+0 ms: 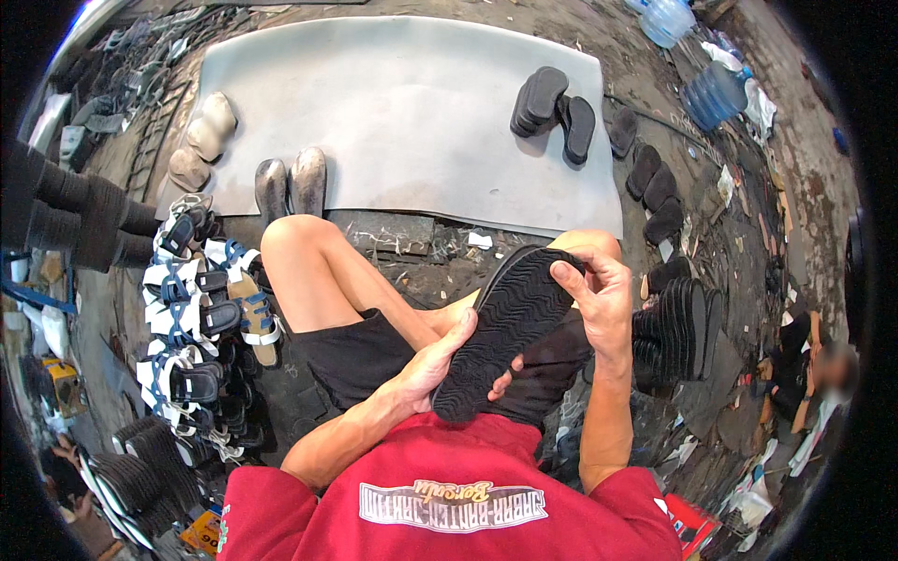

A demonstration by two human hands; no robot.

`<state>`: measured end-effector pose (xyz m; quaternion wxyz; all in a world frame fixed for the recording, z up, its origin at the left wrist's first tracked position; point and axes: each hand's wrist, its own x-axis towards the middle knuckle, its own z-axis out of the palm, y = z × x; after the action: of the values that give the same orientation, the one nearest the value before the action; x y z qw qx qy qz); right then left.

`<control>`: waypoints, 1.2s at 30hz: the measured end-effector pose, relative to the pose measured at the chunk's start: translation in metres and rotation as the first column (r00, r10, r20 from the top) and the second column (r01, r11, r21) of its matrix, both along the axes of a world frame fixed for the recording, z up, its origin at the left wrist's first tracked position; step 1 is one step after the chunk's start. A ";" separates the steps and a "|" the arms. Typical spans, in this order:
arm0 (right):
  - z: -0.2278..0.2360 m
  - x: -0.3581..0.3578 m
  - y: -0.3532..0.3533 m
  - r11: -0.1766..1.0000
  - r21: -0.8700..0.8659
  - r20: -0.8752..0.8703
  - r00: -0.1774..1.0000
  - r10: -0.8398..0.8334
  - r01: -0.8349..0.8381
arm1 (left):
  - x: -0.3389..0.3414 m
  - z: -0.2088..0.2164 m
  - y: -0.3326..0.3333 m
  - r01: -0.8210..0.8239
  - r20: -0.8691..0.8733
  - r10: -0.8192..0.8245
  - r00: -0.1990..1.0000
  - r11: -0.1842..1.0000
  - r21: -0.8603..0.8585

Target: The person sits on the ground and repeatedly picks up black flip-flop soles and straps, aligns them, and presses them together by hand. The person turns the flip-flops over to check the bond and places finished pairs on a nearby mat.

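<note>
Over my lap, a black shoe sole [513, 323] is tilted with its wavy-ridged tread facing up. My left hand [430, 372] grips its lower part, thumb along the left edge and fingertips showing past the right edge. The upper right end is in my right hand [606, 297], with the thumb on the tread side and the other fingers bent around the edge, partly hidden. Close to my right forearm stands a row of black soles [681, 327]. To the left of my legs, strappy white, blue and black sandals [192, 323] are piled up.
A pale grey sheet [402, 112] covers the ground ahead. Dark shoe lasts [307, 182] and pale lasts [206, 138] lie at its left. Stacked black soles [540, 98] sit at its right. Blue plastic jugs [713, 96] stand far right. More soles [154, 467] are at lower left.
</note>
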<state>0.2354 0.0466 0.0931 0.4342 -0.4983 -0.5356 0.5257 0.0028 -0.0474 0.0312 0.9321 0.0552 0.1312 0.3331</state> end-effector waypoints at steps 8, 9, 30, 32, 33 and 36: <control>0.032 -0.020 -0.013 0.952 0.298 0.227 0.963 -0.142 0.070 | -0.004 0.017 -0.011 -0.035 -0.178 0.085 0.980 0.964 0.264; 0.038 -0.023 -0.013 0.916 0.400 0.322 0.933 -0.161 0.020 | -0.004 0.017 -0.012 -0.023 -0.203 0.083 0.976 0.958 0.285; 0.022 -0.050 -0.039 0.945 0.262 0.410 0.909 0.076 -0.197 | -0.017 0.002 0.032 -0.115 -0.307 0.217 0.927 0.941 0.318; 0.019 -0.049 -0.050 0.996 0.048 0.315 0.947 0.057 -0.076 | -0.018 -0.005 0.031 -0.100 -0.304 0.237 0.923 0.908 0.406; 0.011 -0.049 -0.054 0.999 0.038 0.252 0.968 0.022 -0.032 | -0.019 -0.005 0.029 -0.097 -0.309 0.230 0.923 0.914 0.393; 0.008 -0.050 -0.056 0.941 0.312 0.390 0.921 -0.002 -0.131 | -0.022 -0.001 0.029 -0.092 -0.313 0.217 0.925 0.925 0.370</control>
<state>0.1858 -0.0090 0.1016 0.3803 -0.4933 -0.7075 0.3340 -0.0193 -0.0181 0.0307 0.8398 0.2665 0.2368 0.4094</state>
